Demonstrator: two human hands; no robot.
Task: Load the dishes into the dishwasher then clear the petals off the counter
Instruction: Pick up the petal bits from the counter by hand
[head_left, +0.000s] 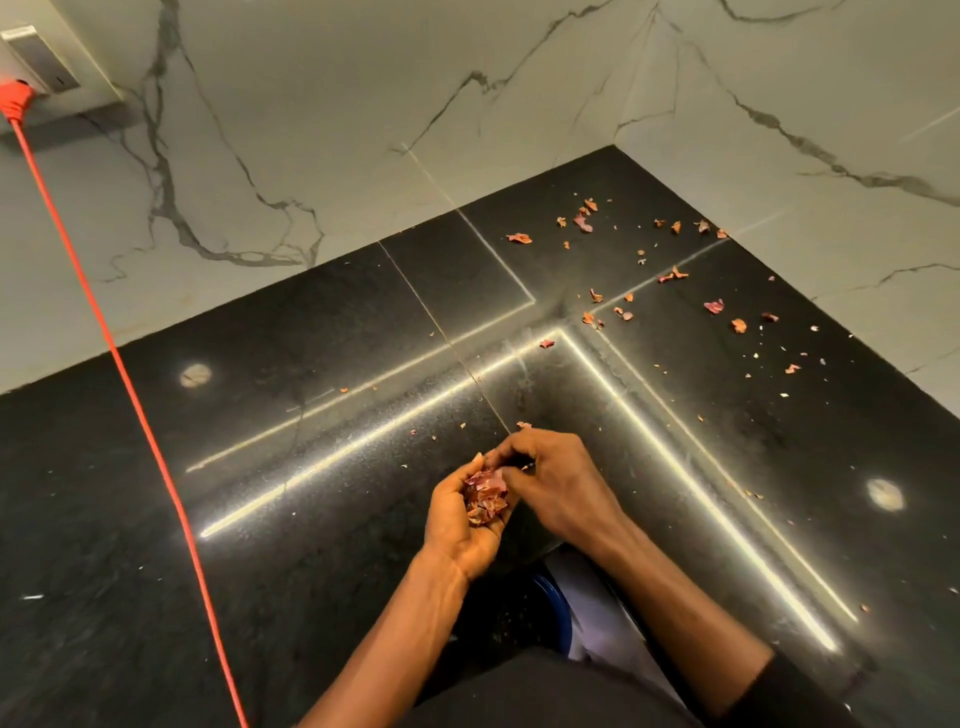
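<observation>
Loosely cupped, the left hand (457, 527) holds petals (485, 496) over the counter (311, 415).

Both hands meet in the lower centre of the frame.

The left hand (457, 525) lies palm up, cupped, its fingers (477, 462) curled upward round a small heap of petals (485, 496). The left forearm (395, 639) is bare and rises from the bottom edge toward the upper right.

The right hand (558, 483) lies palm down, just right of the left and touching it at the fingertips. Its fingers are bent inward over the cupped palm; whether they pinch anything cannot be told. The right forearm (675, 592) enters from the lower right, bare to a dark sleeve (795, 691) near the elbow.
</observation>
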